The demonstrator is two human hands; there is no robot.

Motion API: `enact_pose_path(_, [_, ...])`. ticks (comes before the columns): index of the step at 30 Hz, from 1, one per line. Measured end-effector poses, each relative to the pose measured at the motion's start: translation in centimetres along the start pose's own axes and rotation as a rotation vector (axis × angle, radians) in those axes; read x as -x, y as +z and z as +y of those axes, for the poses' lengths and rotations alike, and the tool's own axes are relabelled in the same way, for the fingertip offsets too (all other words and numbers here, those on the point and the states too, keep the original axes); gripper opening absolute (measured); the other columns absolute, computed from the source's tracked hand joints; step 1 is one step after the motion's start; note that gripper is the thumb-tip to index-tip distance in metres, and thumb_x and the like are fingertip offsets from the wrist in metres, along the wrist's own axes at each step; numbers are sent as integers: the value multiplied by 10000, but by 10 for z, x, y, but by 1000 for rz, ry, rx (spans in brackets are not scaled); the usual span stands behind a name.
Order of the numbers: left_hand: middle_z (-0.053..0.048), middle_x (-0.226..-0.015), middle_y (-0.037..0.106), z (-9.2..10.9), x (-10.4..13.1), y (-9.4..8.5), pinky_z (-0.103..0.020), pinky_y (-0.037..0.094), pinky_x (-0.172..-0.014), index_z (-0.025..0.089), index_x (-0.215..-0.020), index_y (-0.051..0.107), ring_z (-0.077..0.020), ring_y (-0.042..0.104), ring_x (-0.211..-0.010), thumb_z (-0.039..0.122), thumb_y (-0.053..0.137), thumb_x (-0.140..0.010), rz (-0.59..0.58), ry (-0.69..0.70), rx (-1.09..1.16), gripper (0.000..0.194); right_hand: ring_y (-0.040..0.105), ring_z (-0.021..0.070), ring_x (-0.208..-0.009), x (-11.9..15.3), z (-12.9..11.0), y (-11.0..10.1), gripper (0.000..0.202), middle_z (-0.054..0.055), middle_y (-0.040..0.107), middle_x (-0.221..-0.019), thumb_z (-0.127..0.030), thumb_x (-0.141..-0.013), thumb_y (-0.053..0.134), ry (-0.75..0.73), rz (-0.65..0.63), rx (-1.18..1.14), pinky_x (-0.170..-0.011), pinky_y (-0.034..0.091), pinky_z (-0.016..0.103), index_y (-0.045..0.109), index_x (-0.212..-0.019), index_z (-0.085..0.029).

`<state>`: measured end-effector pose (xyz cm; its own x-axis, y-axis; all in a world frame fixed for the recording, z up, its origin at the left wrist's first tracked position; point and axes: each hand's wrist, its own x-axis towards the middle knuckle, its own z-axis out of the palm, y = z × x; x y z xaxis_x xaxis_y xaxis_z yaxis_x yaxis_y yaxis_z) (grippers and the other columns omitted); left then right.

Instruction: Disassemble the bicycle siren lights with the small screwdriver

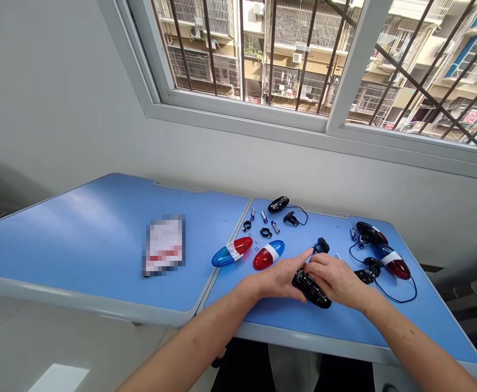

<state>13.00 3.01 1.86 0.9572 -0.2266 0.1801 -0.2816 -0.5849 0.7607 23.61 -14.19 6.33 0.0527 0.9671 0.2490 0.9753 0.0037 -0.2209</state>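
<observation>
Near the front of the right-hand table, my left hand is closed round a black oval light base, its inner side facing up. My right hand bends over the upper end of the same base, fingers pinched together; whatever lies between its fingertips is hidden. Just beyond my fingers is a small black mounting clamp. To the left lie two red-and-blue light covers with white middle bands, one longer cover and one shorter cover.
Towards the back lie batteries, black ring clamps, another black base and a wired button. At right, a red-and-blue light rests among looped cable. A blurred packet lies on the left table. A wall and barred window stand behind.
</observation>
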Motion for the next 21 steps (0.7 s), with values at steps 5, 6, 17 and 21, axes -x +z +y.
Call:
enact_pose_path(5, [-115, -1286, 510, 0, 2, 1, -421, 424, -961, 243, -1469, 95, -279, 497, -1165, 267, 771, -662, 54, -1, -41, 1053, 603, 164, -815, 9, 0, 5, 301, 76, 650, -959, -147, -912, 369, 54, 66, -65, -625, 484, 255, 601, -1092, -212])
enact_pose_path(6, [-110, -1276, 513, 0, 2, 2, -419, 418, -970, 241, -1467, 105, -273, 496, -1162, 256, 768, -665, 70, 15, -43, 1040, 608, 167, -814, 12, 1, 7, 309, 82, 652, -971, -145, -912, 368, 58, 88, -56, -630, 489, 263, 595, -1112, -207])
enact_pose_path(17, [-103, -1236, 520, 1, 3, 4, -408, 441, -928, 246, -1461, 73, -255, 504, -1104, 215, 668, -784, 106, 154, -180, 902, 605, 190, -733, 18, -3, 14, 167, 59, 650, -828, -200, -889, 464, 197, 100, 86, -607, 474, 302, 611, -967, -185])
enact_pose_path(21, [-97, -1211, 522, 3, 4, 3, -389, 466, -877, 276, -1457, 39, -242, 508, -1066, 210, 647, -805, 108, 174, -221, 894, 592, 190, -741, 19, -5, 16, 197, 62, 632, -848, -224, -895, 467, 166, 122, 83, -609, 466, 300, 579, -1050, -180])
